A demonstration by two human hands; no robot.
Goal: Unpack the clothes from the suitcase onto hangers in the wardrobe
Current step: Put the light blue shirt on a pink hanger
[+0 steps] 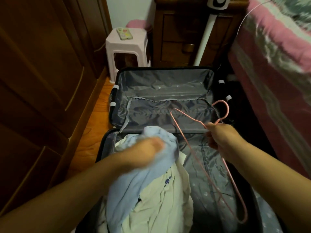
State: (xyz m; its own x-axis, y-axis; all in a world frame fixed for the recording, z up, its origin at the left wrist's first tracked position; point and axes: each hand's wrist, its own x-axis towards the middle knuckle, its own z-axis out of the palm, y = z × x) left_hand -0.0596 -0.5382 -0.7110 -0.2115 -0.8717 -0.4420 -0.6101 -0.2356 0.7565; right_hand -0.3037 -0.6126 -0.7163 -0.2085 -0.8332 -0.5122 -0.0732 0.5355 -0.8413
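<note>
Right hand around pink hanger

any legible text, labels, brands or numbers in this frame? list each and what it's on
None legible.
Cream shirt in the suitcase: dark blue print, partly hidden under the blue garment, unreadable.
Phone on the pink stool: case stickers, too small and blurred.
Pink hanger: no markings visible.

left hand: blurry, so its fingers are hard to make out in the blue shirt.
cream shirt: partly under the blue shirt; dark print mostly covered.
suitcase: near end cut off by the bottom edge.
bed: blurry, cut off at the right.
wardrobe: only partly seen.
</note>
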